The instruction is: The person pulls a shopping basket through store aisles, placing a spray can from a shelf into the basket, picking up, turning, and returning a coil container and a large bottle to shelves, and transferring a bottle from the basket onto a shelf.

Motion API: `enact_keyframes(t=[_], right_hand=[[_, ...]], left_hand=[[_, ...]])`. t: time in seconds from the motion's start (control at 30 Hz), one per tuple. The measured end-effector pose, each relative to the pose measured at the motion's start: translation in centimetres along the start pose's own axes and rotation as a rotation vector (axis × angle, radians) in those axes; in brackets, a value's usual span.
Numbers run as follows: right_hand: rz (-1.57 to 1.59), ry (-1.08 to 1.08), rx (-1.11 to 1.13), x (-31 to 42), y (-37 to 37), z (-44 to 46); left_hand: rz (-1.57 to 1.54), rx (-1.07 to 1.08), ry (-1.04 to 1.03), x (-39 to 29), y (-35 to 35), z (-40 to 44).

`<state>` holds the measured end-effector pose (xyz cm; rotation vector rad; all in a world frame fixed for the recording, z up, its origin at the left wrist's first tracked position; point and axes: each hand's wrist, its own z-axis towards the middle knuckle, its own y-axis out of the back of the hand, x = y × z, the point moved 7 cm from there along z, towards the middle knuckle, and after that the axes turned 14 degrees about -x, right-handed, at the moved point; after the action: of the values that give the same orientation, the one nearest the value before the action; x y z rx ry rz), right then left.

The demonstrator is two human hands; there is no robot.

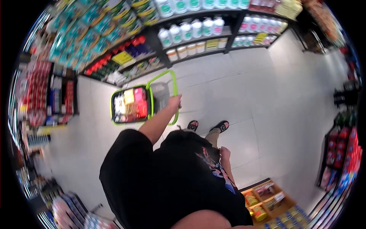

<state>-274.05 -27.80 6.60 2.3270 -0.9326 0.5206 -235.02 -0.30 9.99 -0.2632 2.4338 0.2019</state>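
My left hand (175,102) is wrapped around the bright green handle of a shopping basket (151,100). The basket hangs beside my left leg, dark inside with a green rim. Packed goods fill it: a red packet (141,108), a yellow packet (129,96) and some white and brown items too blurred to name. Down at my right side, against the hem of my black T-shirt (164,179), is my right hand (225,153). Its fingers are curled closed, and whatever they may hold is hidden.
Ahead stand dark shelves (198,37) with white pump bottles and tubs. Stacked teal packs (82,32) rise at the front left. A wooden display bin (274,198) is close behind my right side. Red-packed shelves (337,147) stand far right. Grey tile floor (236,87) lies between.
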Motion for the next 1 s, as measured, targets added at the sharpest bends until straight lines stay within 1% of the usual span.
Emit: enact_keyframes(t=[0.03,0.07,0.1,0.13,0.2,0.23,0.3,0.33,0.43,0.47,0.53,0.6,0.67,0.73,0.8,0.83,0.87,0.9,0.93,0.97,1.0], right_hand=[[-0.087,0.224,0.030,0.9,0.8,1.4],[-0.154,0.448,0.073,1.1,1.4,2.9],[-0.315,0.543,0.178,0.5,2.5,6.1],[0.102,-0.051,0.241,-3.1,3.2,9.6],[-1.017,0.942,0.202,5.9,4.8,5.1],[-1.026,0.956,0.210,7.0,5.7,5.9],[-0.318,0.208,0.237,6.7,9.4,9.9],[-0.331,0.214,0.249,7.0,10.7,11.8],[-0.358,0.216,0.193,8.5,14.5,17.3],[-0.367,0.220,0.202,10.5,14.3,16.6],[-0.069,-0.020,0.029,13.7,15.2,16.3],[-0.073,-0.013,0.027,16.2,14.8,16.5],[-0.084,0.017,0.087,18.0,14.3,17.5],[-0.070,0.015,0.099,18.6,14.1,18.0],[-0.262,0.336,0.264,19.1,13.0,19.3],[-0.334,0.397,0.355,18.0,12.7,21.1],[-0.334,0.401,0.350,15.9,12.9,24.5],[-0.652,0.831,0.452,14.3,12.2,26.6],[-0.973,1.259,0.539,13.0,12.1,26.9],[-1.033,1.293,0.539,12.9,12.7,26.8],[-1.065,1.247,0.530,13.3,13.0,26.8]], left_hand=[[0.002,-0.063,-0.036,-0.5,-0.5,-0.1],[0.011,-0.080,-0.066,-0.9,-0.8,-0.2],[0.021,-0.098,-0.093,-1.4,-1.3,-0.7],[0.020,-0.141,-0.098,-1.4,-1.7,-0.7],[0.016,-0.185,-0.105,-1.2,-1.9,-0.7],[0.041,-0.205,-0.111,-1.4,-2.3,-0.8],[0.048,-0.235,-0.121,-2.1,-3.1,-1.0],[0.053,-0.228,-0.136,-2.1,-3.3,-1.2],[0.059,-0.228,-0.163,-2.1,-3.4,-1.4],[0.067,-0.221,-0.183,-2.3,-3.5,-1.4],[0.085,-0.242,-0.184,-2.4,-3.4,-1.9],[0.110,-0.258,-0.185,-2.5,-3.5,-2.3],[0.140,-0.316,-0.188,-2.3,-3.5,-2.1],[0.161,-0.341,-0.180,-1.7,-3.6,-1.2],[0.181,-0.365,-0.164,-0.9,-3.9,-0.8],[0.229,-0.392,-0.168,-0.8,-4.1,-0.8],[0.276,-0.417,-0.176,-1.2,-4.6,-0.7],[0.313,-0.432,-0.161,-1.1,-5.0,-1.0],[0.343,-0.447,-0.166,-0.8,-5.2,-1.2],[0.372,-0.462,-0.175,-0.5,-5.3,-1.5],[0.393,-0.505,-0.175,-0.2,-5.2,-1.5]])
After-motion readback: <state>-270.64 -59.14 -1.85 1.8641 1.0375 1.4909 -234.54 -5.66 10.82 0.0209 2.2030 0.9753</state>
